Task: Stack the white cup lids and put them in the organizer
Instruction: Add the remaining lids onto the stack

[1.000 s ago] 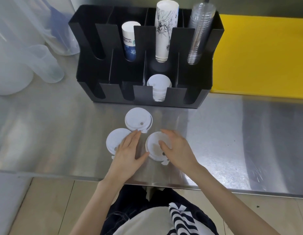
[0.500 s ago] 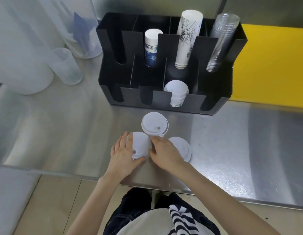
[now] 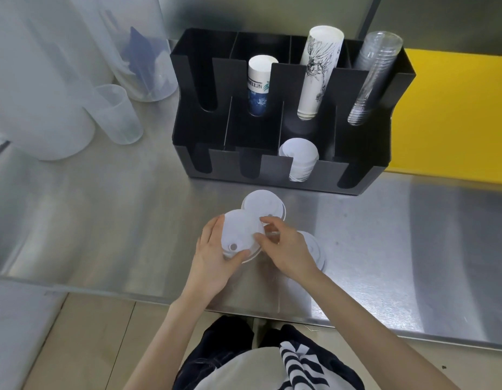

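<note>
Three white cup lids are near the steel counter's front edge. My left hand [image 3: 213, 254] and my right hand [image 3: 283, 246] both grip the nearest lid [image 3: 240, 230], tilted and raised a little off the counter. A second lid [image 3: 265, 204] lies flat just behind it. The third lid [image 3: 316, 249] lies to the right, mostly hidden under my right hand. Behind them stands the black organizer [image 3: 275, 164], with a stack of white lids [image 3: 299, 156] in one front slot.
The organizer's back slots hold a blue-and-white paper cup stack [image 3: 259, 85], a printed paper cup stack [image 3: 317, 71] and clear plastic cups [image 3: 370, 77]. Translucent plastic jugs [image 3: 114, 114] stand at the left. A yellow board [image 3: 455, 116] lies at the right.
Both hands came together on the left lid and lifted it, tilting it. The right hand left the right lid, which stays on the counter. The camera view shifted left.
</note>
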Tool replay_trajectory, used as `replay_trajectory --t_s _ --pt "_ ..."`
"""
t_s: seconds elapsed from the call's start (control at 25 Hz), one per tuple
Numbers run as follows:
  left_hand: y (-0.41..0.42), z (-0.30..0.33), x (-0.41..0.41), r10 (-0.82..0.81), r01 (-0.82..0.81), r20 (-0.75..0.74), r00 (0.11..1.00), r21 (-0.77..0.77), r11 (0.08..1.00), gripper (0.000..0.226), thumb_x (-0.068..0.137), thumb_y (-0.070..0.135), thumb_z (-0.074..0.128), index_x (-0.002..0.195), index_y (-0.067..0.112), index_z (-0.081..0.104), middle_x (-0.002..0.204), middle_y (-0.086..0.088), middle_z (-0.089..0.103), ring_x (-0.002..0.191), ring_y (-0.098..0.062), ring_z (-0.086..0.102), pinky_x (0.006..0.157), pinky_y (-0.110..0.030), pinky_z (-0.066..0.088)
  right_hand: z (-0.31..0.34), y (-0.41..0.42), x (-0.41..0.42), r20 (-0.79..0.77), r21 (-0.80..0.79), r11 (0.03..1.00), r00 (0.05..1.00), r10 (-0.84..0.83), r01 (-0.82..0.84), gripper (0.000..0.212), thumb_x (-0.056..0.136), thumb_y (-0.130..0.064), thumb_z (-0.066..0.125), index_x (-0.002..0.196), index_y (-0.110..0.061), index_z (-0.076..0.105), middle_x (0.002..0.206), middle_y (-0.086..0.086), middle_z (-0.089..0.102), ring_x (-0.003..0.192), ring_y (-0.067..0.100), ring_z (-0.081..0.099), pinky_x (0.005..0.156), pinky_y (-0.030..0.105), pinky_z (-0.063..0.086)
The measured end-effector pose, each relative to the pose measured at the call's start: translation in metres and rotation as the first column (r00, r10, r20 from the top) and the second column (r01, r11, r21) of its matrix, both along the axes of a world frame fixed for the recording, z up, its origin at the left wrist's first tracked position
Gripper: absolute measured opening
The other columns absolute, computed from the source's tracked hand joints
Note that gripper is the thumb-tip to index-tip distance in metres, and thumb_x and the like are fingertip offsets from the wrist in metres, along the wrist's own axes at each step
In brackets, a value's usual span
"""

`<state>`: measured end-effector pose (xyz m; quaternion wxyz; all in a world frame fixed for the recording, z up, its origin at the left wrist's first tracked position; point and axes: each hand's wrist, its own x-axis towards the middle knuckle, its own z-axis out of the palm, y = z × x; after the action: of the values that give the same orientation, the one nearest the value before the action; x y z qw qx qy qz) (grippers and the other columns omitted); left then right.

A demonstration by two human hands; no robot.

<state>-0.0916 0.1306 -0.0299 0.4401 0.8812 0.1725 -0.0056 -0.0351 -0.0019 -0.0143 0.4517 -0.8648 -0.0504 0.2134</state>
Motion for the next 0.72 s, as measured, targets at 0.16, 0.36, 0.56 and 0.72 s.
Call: replay_trajectory --t_s 0.16,0.36,0.56,0.72 --pt "-0.005 0.011 0.006 0.141 -0.155 -0.080 0.987 -0.218 0.963 0.058 0.085 0.029 0.057 0.137 0.018 0.032 0.140 0.001 0.040 0.121 -0.017 0.047 0.093 -0.022 0.033 0.006 -0.018 0.007 -0.051 0.092 0.989 0.993 -0.110 0.114 0.033 0.084 -0.014 0.060 0.117 -0.016 0.058 0.097 0.001 0.061 0.085 0.015 0.057 0.094 0.036 0.050" --pt "-0.015 0.006 0.009 0.209 -0.265 -0.164 0.964 -0.558 0.786 0.014 0.088 0.015 0.052 0.097 0.017 0.063 0.090 0.004 0.067 0.096 -0.025 0.064 0.076 -0.021 0.052 0.007 -0.043 0.011 -0.077 0.092 0.984 0.986 -0.147 0.154 0.026 0.083 -0.017 0.060 0.109 -0.023 0.064 0.099 -0.002 0.066 0.082 0.014 0.060 0.073 0.024 0.048" --pt "-0.034 0.002 0.009 0.103 -0.209 -0.207 0.973 -0.593 0.778 0.012 0.086 0.015 0.057 0.081 0.026 0.058 0.088 0.003 0.065 0.080 -0.010 0.063 0.079 -0.023 0.052 0.006 -0.066 0.012 -0.070 0.110 0.978 0.983 -0.170 0.177 0.022 0.084 -0.010 0.057 0.102 -0.018 0.067 0.085 -0.013 0.063 0.074 0.001 0.058 0.063 0.000 0.044" --pt "-0.047 -0.005 0.010 0.064 -0.197 -0.248 0.967 -0.564 0.802 0.013 0.085 0.016 0.059 0.079 0.027 0.057 0.087 0.001 0.063 0.077 -0.008 0.061 0.087 -0.032 0.052 0.000 -0.079 0.011 -0.070 0.065 0.975 0.976 -0.208 0.213 0.023 0.084 -0.011 0.057 0.103 -0.019 0.068 0.090 -0.008 0.064 0.076 0.003 0.057 0.057 -0.007 0.038"
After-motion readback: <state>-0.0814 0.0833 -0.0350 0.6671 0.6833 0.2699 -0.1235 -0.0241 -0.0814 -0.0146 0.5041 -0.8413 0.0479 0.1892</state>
